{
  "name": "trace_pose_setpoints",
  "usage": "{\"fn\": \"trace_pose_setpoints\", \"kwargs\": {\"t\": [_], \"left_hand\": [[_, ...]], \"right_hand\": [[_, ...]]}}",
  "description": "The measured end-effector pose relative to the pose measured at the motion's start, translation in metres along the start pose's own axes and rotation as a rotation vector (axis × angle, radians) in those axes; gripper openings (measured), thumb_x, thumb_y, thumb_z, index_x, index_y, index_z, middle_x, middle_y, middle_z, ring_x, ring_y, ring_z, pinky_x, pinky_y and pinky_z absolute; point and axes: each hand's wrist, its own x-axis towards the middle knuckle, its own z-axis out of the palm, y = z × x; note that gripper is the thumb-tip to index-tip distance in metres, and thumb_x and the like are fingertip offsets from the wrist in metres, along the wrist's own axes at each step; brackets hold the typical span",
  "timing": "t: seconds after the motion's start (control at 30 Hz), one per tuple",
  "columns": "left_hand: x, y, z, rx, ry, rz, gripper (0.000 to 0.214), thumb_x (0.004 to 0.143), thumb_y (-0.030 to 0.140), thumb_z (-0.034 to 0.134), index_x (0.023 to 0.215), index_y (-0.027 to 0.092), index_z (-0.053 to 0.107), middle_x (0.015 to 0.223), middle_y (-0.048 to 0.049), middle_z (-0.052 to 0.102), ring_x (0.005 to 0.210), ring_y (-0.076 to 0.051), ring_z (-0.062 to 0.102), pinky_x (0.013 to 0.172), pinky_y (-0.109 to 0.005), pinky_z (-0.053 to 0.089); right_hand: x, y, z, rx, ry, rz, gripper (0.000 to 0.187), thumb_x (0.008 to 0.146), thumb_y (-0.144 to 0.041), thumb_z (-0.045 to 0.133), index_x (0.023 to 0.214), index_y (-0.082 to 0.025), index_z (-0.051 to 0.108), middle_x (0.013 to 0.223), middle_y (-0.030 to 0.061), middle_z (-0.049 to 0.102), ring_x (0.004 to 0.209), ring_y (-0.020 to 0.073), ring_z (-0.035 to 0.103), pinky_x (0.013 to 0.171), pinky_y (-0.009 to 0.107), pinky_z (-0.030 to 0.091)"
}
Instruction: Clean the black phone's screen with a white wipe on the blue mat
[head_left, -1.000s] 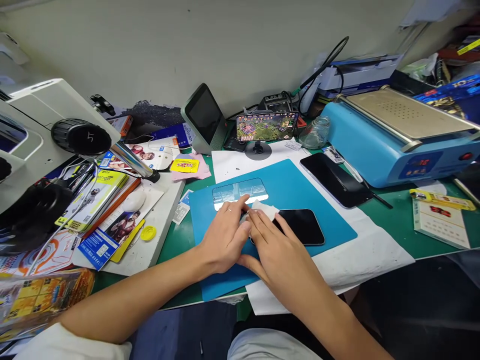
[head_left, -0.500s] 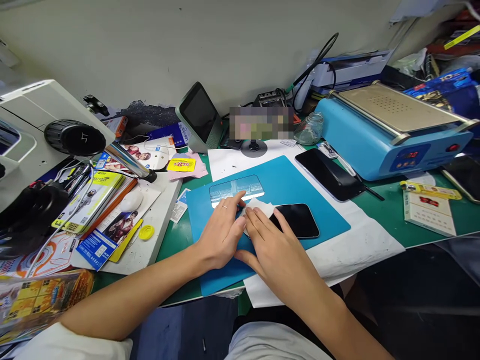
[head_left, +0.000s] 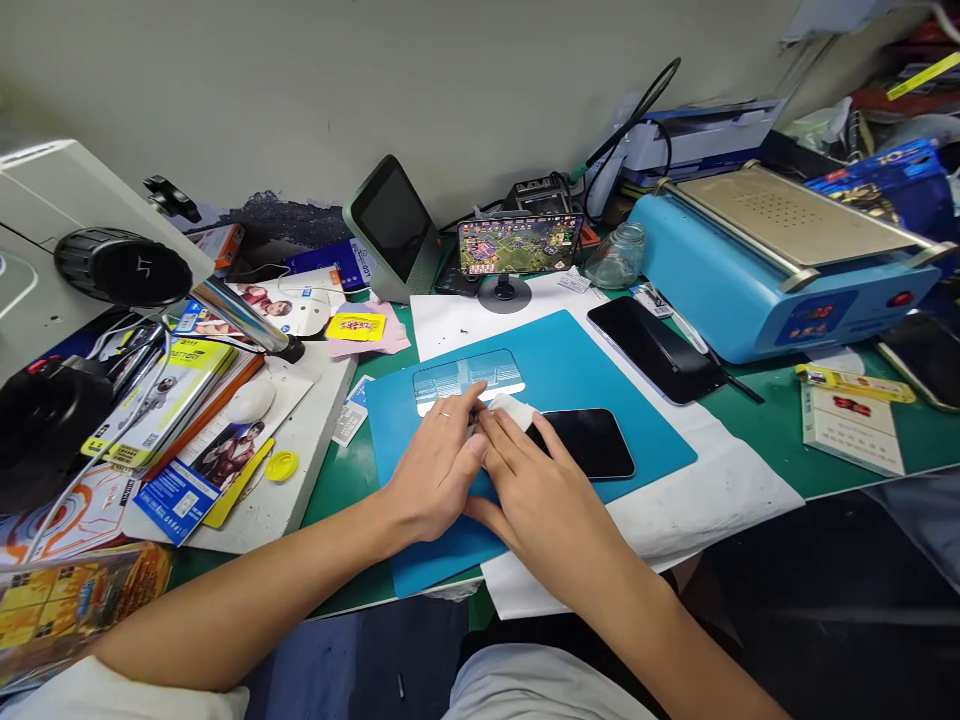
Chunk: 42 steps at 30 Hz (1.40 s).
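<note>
A black phone [head_left: 589, 441] lies screen up on a blue mat [head_left: 570, 365]. My right hand [head_left: 536, 490] rests over its left end, fingers stretched flat and pressing a small white wipe [head_left: 513, 408] onto the glass. My left hand [head_left: 442, 465] lies beside it on the mat, fingers curled against the phone's left edge, a ring on one finger. Just beyond my fingers a clear screen protector [head_left: 469, 376] lies on the mat.
A second dark phone [head_left: 656, 349] lies right of the mat, beside a blue heating machine [head_left: 780, 260]. A phone on a stand [head_left: 519, 245] shows a game. A microscope [head_left: 97, 270] and cluttered packaging [head_left: 187, 420] fill the left side. White paper [head_left: 720, 500] lies under the mat.
My right hand has slid the white wipe a little to the left along the phone, bunching it smaller. The left hand stays against the phone's edge. The view shifted slightly.
</note>
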Motion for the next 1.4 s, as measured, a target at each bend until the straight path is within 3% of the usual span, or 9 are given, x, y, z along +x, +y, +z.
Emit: {"fn": "trace_pose_setpoints", "kwargs": {"t": [0.13, 0.3, 0.43, 0.63, 0.8, 0.97, 1.17, 1.27, 1.4], "left_hand": [[0.0, -0.001, -0.001, 0.008, -0.019, 0.016, 0.062, 0.107, 0.056, 0.019, 0.155, 0.018, 0.032, 0.132, -0.0133, 0.057, 0.117, -0.029, 0.052, 0.105, -0.048, 0.04], [0.0, 0.0, -0.002, 0.019, -0.017, 0.02, 0.061, 0.108, 0.055, 0.019, 0.155, 0.019, 0.033, 0.134, -0.0132, 0.057, 0.118, -0.03, 0.051, 0.104, -0.048, 0.039], [0.001, 0.001, -0.003, 0.02, -0.02, 0.017, 0.062, 0.108, 0.056, 0.018, 0.154, 0.018, 0.034, 0.132, -0.0132, 0.059, 0.117, -0.03, 0.051, 0.104, -0.048, 0.039], [0.0, -0.001, -0.001, 0.014, -0.013, 0.02, 0.062, 0.108, 0.056, 0.018, 0.154, 0.017, 0.035, 0.128, -0.0124, 0.059, 0.115, -0.029, 0.051, 0.104, -0.047, 0.039], [0.0, -0.001, 0.0, 0.005, -0.01, 0.019, 0.06, 0.108, 0.054, 0.019, 0.154, 0.017, 0.035, 0.129, -0.0122, 0.058, 0.116, -0.028, 0.05, 0.104, -0.047, 0.037], [0.0, -0.001, -0.001, 0.016, -0.019, 0.026, 0.061, 0.108, 0.055, 0.019, 0.154, 0.019, 0.034, 0.132, -0.0123, 0.058, 0.118, -0.029, 0.05, 0.105, -0.047, 0.037], [0.0, -0.002, -0.001, 0.007, -0.017, 0.025, 0.062, 0.108, 0.056, 0.017, 0.154, 0.019, 0.034, 0.13, -0.0118, 0.059, 0.118, -0.029, 0.051, 0.106, -0.047, 0.038], [-0.001, -0.001, -0.001, 0.011, -0.017, 0.033, 0.061, 0.108, 0.056, 0.017, 0.154, 0.019, 0.034, 0.131, -0.0119, 0.058, 0.119, -0.029, 0.051, 0.106, -0.047, 0.038], [-0.001, 0.001, -0.001, 0.027, -0.033, 0.014, 0.061, 0.108, 0.056, 0.018, 0.154, 0.019, 0.035, 0.13, -0.0116, 0.059, 0.118, -0.029, 0.05, 0.104, -0.046, 0.038]], "right_hand": [[-0.025, -0.008, 0.006, -0.015, 0.084, -0.029, 0.066, 0.105, -0.055, 0.035, 0.146, -0.006, 0.052, 0.154, 0.0156, 0.05, 0.144, 0.0288, 0.046, 0.117, 0.052, 0.035], [-0.058, -0.004, -0.003, -0.017, 0.137, -0.079, 0.058, 0.107, -0.052, 0.033, 0.142, -0.014, 0.056, 0.152, 0.0073, 0.054, 0.14, 0.0231, 0.05, 0.119, 0.047, 0.029], [-0.048, 0.003, -0.007, 0.021, 0.105, -0.073, 0.056, 0.106, -0.054, 0.034, 0.138, -0.016, 0.059, 0.149, 0.0056, 0.058, 0.139, 0.0227, 0.052, 0.116, 0.049, 0.035], [-0.021, -0.008, 0.0, 0.042, 0.097, -0.007, 0.068, 0.105, -0.057, 0.026, 0.132, -0.005, 0.061, 0.148, 0.0174, 0.057, 0.143, 0.0297, 0.047, 0.114, 0.056, 0.04], [-0.041, -0.013, -0.003, 0.026, 0.112, -0.004, 0.063, 0.106, -0.055, 0.026, 0.123, -0.009, 0.065, 0.148, 0.0165, 0.057, 0.142, 0.0284, 0.049, 0.115, 0.055, 0.039], [-0.055, -0.009, -0.008, 0.045, 0.112, 0.003, 0.058, 0.106, -0.055, 0.032, 0.129, -0.011, 0.062, 0.147, 0.0127, 0.059, 0.138, 0.0263, 0.053, 0.114, 0.055, 0.04], [-0.016, -0.002, -0.006, 0.126, 0.016, 0.052, 0.069, 0.105, -0.059, 0.028, 0.145, -0.006, 0.05, 0.156, 0.0176, 0.047, 0.148, 0.0305, 0.041, 0.118, 0.061, 0.033], [-0.009, 0.007, -0.008, 0.18, -0.016, 0.061, 0.07, 0.105, -0.059, 0.029, 0.152, -0.008, 0.041, 0.158, 0.0169, 0.043, 0.151, 0.0292, 0.036, 0.121, 0.06, 0.03], [-0.033, 0.039, -0.014, 0.242, -0.033, 0.159, 0.07, 0.103, -0.063, 0.029, 0.153, -0.014, 0.04, 0.151, 0.0178, 0.054, 0.144, 0.0302, 0.046, 0.12, 0.064, 0.027]]}}
